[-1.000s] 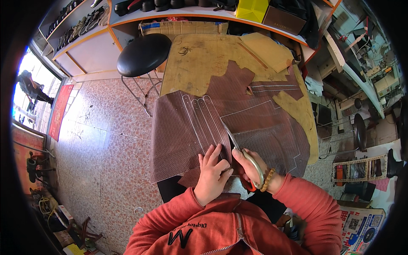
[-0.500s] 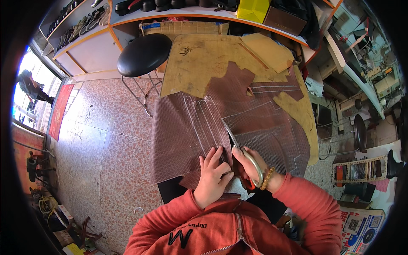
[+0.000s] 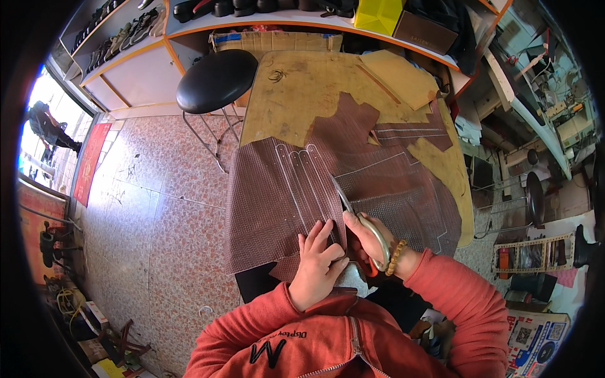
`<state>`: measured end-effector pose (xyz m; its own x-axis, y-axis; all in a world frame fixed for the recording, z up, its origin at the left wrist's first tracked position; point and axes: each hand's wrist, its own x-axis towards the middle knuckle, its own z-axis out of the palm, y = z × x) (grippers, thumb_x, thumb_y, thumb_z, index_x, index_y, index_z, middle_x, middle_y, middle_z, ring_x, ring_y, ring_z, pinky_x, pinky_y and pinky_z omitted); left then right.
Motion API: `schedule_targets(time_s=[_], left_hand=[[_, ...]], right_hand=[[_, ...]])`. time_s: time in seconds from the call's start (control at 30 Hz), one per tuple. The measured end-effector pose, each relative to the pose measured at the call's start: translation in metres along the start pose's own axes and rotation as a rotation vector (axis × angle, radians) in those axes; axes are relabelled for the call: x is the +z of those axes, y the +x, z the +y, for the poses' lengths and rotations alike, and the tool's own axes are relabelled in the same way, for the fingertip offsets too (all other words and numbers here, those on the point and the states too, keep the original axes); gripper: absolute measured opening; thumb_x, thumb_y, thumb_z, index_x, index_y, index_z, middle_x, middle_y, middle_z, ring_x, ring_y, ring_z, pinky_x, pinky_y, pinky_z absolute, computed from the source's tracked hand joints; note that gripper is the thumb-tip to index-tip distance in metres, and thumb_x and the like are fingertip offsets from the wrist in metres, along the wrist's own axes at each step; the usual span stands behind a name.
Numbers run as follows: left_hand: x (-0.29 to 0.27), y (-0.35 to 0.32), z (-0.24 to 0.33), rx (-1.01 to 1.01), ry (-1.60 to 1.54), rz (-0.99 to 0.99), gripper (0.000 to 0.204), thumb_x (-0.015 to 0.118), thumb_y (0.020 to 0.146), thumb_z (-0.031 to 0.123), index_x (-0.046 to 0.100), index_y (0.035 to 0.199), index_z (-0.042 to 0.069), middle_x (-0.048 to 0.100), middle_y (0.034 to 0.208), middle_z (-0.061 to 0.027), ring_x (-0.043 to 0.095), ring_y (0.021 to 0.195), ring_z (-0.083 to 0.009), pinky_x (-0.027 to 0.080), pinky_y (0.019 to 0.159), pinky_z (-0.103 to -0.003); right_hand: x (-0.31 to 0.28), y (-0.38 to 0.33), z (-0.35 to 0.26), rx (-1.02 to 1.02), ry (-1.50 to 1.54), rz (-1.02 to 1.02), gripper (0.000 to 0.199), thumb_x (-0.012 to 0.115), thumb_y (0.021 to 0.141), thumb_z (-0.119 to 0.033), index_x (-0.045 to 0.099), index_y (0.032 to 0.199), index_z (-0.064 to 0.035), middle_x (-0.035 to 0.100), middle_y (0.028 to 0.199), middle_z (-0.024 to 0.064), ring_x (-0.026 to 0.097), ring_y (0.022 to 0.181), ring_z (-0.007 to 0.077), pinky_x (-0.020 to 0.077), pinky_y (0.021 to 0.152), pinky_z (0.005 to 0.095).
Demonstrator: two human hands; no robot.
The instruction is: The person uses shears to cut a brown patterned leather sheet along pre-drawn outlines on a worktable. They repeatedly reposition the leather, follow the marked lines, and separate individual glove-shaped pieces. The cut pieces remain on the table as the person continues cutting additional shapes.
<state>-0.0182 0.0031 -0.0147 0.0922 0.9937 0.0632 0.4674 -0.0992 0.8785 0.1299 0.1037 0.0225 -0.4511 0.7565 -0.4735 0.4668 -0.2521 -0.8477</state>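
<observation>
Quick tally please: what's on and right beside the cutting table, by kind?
Scissors: 1
Brown textured leather sheet: 1
Tan cardboard pieces: 2
Black round stool: 1
Hands at work, left hand and right hand: 2
Total: 7

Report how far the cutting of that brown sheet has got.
Done: pattern outlines are drawn on the brown textured sheet. In hand: the right hand works scissors along a drawn line while the left hand steadies the sheet. Left: most outlined pieces appear uncut.

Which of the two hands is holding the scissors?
The right hand, the one with the bead bracelet, grips the scissors. The left hand lies flat on the brown sheet.
</observation>
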Motion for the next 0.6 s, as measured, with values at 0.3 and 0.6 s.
schedule_targets(time_s=[0.3, 0.6], left_hand=[[0.0, 0.0, 0.001, 0.003, 0.004, -0.017, 0.01, 0.067, 0.086, 0.012, 0.058, 0.089, 0.007, 0.032, 0.149, -0.0253, 0.022, 0.141, -0.0469, 0.011, 0.11, -0.067], [-0.001, -0.016, 0.004, 0.034, -0.023, -0.068, 0.012, 0.068, 0.084, 0.013, 0.058, 0.087, 0.007, 0.031, 0.149, -0.027, 0.024, 0.14, -0.048, 0.018, 0.108, -0.068]], right_hand=[[-0.001, -0.001, 0.004, -0.035, -0.068, 0.018, 0.056, 0.042, 0.1, -0.049, 0.058, 0.081, 0.0019, 0.049, 0.058, 0.0132, 0.052, 0.057, 0.0248, 0.0415, 0.057, 0.0378], [0.008, -0.02, 0.02, -0.083, -0.093, 0.126, 0.053, 0.046, 0.098, -0.048, 0.056, 0.082, 0.0018, 0.054, 0.061, 0.0171, 0.055, 0.059, 0.0324, 0.044, 0.059, 0.04]])
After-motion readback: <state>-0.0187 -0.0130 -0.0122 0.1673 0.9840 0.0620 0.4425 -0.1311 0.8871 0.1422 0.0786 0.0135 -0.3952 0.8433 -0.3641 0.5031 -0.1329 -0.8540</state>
